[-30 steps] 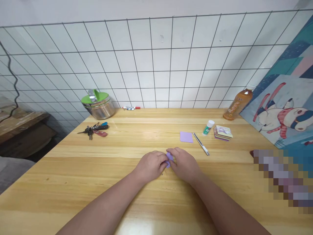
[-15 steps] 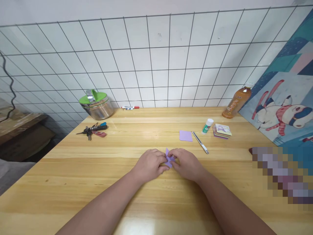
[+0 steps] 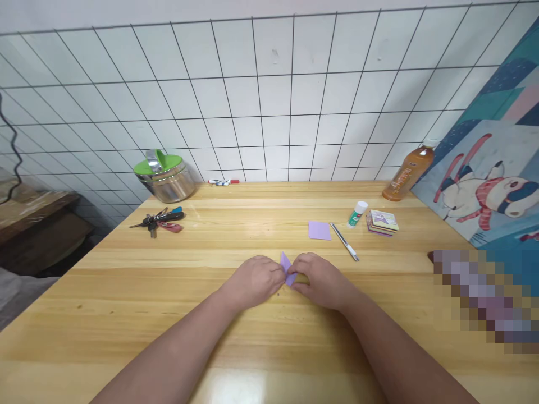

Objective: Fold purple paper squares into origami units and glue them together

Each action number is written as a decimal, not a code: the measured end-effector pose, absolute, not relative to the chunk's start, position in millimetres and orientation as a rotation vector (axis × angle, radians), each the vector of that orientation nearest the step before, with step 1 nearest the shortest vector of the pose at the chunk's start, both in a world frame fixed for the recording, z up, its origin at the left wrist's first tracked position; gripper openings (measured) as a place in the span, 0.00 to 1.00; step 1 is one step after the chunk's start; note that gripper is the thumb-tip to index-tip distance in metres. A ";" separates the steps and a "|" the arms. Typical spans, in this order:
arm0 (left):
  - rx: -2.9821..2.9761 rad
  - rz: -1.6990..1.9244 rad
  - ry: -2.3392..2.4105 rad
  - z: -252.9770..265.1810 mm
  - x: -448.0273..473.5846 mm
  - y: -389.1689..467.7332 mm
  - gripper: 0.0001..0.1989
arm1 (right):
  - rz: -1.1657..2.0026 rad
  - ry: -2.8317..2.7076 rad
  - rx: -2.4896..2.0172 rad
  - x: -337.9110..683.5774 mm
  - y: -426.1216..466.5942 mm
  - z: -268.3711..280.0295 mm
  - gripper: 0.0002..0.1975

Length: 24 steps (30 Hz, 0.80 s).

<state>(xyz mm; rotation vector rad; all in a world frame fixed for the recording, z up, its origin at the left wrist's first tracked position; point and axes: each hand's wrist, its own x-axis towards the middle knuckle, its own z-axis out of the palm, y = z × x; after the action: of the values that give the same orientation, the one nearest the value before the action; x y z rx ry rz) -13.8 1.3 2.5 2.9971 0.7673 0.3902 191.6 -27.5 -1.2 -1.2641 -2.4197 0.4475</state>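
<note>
A small folded piece of purple paper point(image 3: 287, 270) lies between my hands on the wooden table, its pointed top sticking up past my fingertips. My left hand point(image 3: 257, 281) grips its left side, with the fingers together and partly covering it. My right hand point(image 3: 320, 280) pinches the right side between thumb and fingers. Beyond the right hand lies a flat square of purple paper point(image 3: 319, 230). A slim utility knife point(image 3: 344, 242) rests just right of that square.
A glue stick point(image 3: 357, 214) and a stack of colored paper point(image 3: 382, 222) stand farther right, before a tea bottle point(image 3: 408, 173). Keys point(image 3: 158, 220), a green-lidded steel pot point(image 3: 166, 179) and markers point(image 3: 223, 182) sit at the back left. A tiled wall point(image 3: 269, 101) bounds the table point(image 3: 252, 359).
The purple paper now shows a narrower, folded shape between my fingers. My left fingers have closed in over its left side. The camera view has shifted slightly.
</note>
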 end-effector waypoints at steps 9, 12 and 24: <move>2.837 0.246 0.870 12.8 -15.2 -0.4 0.09 | 0.277 -2.596 -1.295 189.3 -27.2 7.5 0.11; 2.862 0.231 0.907 11.7 -13.5 -1.3 0.11 | 0.263 -2.564 -1.338 187.7 -27.2 7.2 0.12; 2.892 0.289 0.955 8.1 -10.9 -3.7 0.13 | 0.508 -2.365 -1.315 191.3 -24.6 2.0 0.08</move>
<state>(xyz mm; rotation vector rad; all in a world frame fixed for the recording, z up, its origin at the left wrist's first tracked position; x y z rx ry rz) -10.9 -3.7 8.1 2.8919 0.9548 0.2893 191.3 -24.6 2.0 -1.3152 -2.3649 0.5083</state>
